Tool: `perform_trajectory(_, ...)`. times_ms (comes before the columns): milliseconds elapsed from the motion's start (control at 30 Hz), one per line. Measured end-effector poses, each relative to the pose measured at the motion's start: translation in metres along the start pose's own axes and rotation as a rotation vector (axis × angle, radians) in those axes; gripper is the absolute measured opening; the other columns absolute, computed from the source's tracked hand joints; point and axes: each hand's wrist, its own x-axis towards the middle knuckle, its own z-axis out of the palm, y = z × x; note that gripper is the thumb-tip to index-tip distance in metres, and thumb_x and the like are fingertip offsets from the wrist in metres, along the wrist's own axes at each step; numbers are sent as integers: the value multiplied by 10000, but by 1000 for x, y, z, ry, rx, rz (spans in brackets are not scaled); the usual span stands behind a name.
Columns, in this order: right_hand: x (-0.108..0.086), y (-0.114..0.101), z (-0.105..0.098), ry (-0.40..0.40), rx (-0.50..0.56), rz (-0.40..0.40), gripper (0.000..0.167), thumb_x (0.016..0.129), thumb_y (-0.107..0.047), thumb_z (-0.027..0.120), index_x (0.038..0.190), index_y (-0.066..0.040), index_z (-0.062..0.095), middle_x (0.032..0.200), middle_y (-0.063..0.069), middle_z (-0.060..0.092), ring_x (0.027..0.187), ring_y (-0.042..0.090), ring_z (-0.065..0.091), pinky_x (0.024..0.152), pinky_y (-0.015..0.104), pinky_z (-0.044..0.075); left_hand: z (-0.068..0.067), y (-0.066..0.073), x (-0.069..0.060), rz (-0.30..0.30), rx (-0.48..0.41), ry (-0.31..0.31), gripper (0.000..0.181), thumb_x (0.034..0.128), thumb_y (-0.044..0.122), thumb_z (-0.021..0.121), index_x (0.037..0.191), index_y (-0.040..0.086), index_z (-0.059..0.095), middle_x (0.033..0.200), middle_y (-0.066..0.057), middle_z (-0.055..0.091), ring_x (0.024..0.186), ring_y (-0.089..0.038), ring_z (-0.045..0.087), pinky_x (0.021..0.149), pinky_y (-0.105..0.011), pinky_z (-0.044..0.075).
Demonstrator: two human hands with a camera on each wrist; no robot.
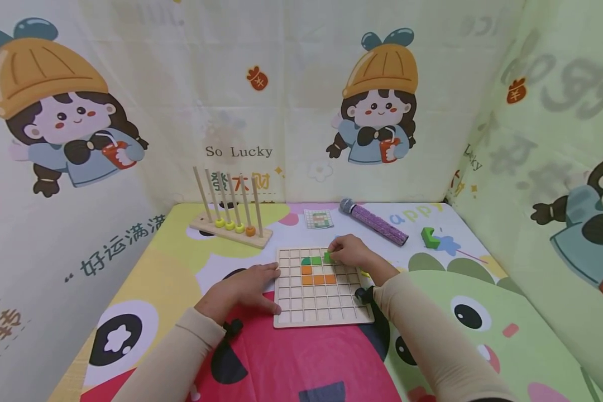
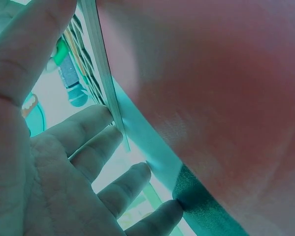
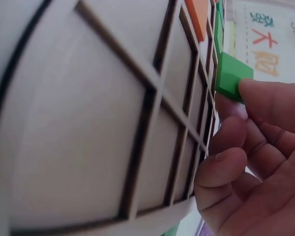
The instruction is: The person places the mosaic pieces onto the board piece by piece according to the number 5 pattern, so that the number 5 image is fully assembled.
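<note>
A wooden grid board [image 1: 314,304] lies on the table in the head view. Several orange tiles [image 1: 319,279] and a green tile [image 1: 316,261] sit in its upper squares, beside a darker green tile with a rounded corner [image 1: 306,261]. My right hand [image 1: 353,252] pinches a green square tile [image 3: 232,76] over the board's upper rows; in the right wrist view one edge of the tile is tilted off the grid. With fingers extended, my left hand [image 1: 243,287] touches the board's left edge, its fingertips [image 2: 105,114] against the side in the left wrist view.
Behind the board stand a wooden peg rack [image 1: 231,230] with yellow and orange beads, a small printed pattern card [image 1: 319,219] and a purple glittery microphone [image 1: 377,223]. A green notched block [image 1: 429,238] lies at the right. Printed cloth walls enclose the table.
</note>
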Motion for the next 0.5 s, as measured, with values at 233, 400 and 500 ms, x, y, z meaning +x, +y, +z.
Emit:
perform_trajectory(233, 3, -5, 3, -2, -68, -22, 82, 952, -88, 681, 1009, -60, 732, 971, 51, 718, 903, 181, 614, 832, 355, 525, -1, 2, 0, -24, -15, -7, 1015, 759, 519, 881, 1579, 112, 442, 1674, -73, 359, 1527, -339, 352, 1162, -501, 445)
perform_trajectory(400, 1, -10, 4, -9, -93, -20, 85, 963, -89, 677, 1016, -56, 735, 975, 53, 720, 908, 186, 614, 865, 380, 528, -1, 2, 0, -24, -9, -6, 1018, 755, 517, 884, 1578, 113, 443, 1671, -76, 363, 1526, -339, 354, 1158, -504, 449)
perform_trajectory(500, 0, -13, 4, -14, -120, -22, 94, 969, -89, 674, 1023, -46, 737, 986, 60, 725, 921, 196, 619, 892, 408, 533, -2, 2, 0, -22, -3, -5, 1017, 754, 518, 882, 1577, 112, 444, 1668, -79, 367, 1524, -339, 357, 1156, -504, 451)
